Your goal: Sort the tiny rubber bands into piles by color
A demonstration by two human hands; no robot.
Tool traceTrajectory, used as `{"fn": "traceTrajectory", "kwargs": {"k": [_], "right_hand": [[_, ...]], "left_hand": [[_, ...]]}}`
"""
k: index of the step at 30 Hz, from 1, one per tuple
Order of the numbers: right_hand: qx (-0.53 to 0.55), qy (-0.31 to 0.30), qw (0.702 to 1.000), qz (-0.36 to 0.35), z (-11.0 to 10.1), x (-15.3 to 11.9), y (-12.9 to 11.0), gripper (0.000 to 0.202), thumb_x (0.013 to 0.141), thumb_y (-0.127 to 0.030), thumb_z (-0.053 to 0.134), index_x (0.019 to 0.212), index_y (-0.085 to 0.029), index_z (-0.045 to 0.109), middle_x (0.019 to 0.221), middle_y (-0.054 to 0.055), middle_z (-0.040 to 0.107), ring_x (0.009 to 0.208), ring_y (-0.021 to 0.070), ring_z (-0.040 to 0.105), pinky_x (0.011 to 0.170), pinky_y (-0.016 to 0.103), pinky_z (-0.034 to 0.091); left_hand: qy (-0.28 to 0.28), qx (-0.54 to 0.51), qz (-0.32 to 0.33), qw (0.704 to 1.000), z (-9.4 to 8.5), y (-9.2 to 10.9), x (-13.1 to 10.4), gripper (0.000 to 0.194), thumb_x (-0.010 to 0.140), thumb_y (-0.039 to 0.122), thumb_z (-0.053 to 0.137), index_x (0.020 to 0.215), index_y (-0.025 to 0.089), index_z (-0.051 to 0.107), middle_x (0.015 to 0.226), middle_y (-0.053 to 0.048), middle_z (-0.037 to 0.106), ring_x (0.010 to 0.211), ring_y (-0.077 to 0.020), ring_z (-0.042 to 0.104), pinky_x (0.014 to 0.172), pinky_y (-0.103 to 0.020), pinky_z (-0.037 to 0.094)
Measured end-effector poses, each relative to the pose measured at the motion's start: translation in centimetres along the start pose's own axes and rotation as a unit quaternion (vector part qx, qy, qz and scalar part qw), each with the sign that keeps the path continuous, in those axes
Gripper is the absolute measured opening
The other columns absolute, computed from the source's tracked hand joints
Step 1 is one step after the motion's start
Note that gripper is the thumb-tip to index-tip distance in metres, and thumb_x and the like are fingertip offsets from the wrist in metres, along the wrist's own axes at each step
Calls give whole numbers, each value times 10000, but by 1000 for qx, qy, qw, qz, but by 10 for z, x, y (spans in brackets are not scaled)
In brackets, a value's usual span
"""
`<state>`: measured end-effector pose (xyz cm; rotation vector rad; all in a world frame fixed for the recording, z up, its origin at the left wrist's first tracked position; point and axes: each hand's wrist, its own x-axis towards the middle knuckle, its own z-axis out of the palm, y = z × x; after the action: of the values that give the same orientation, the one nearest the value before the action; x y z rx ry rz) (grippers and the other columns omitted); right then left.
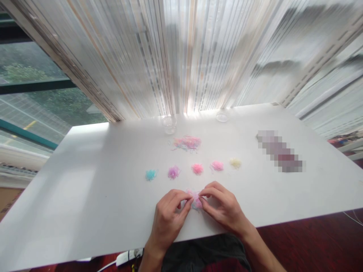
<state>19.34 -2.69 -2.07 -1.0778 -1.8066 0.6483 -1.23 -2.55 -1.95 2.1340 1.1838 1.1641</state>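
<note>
Small mixed tangle: on the wearer's side of the coral clump | left hand, right hand: fingertips pinched narrow at it; from here I can't tell if strands are caught | looks feather-light, limp, easily snagged; best nipped by loose ends

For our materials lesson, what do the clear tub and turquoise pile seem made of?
Clear tub: probably smooth, glossy plastic, being see-through with bright highlights, though glass is possible.
Turquoise pile: perhaps matte rubber or plastic, its thin strands curling; too small to settle.
</note>
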Motion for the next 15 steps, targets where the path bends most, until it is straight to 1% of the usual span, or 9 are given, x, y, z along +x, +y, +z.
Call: {"fn": "traceTrajectory", "kwargs": {"k": [5,15], "right_hand": [[-1,1,1000,-2,1,0,1,162,920,-80,661,1011,-211,691,895,28,648,792,146,660,718,242,559],[-8,3,1000,12,2,-2,1,125,944,-116,662,1002,-221,695,893,26,652,795,152,663,714,257,562]], "left_hand": [[-1,-1,1,1000,0,0,0,68,980,143,659,998,202,687,872,-24,715,682,-133,601,647,-246,511],[-12,-3,-9,1000,0,-1,0,62,984,153,661,1012,202,685,890,-28,719,704,-139,606,670,-259,512]]}}
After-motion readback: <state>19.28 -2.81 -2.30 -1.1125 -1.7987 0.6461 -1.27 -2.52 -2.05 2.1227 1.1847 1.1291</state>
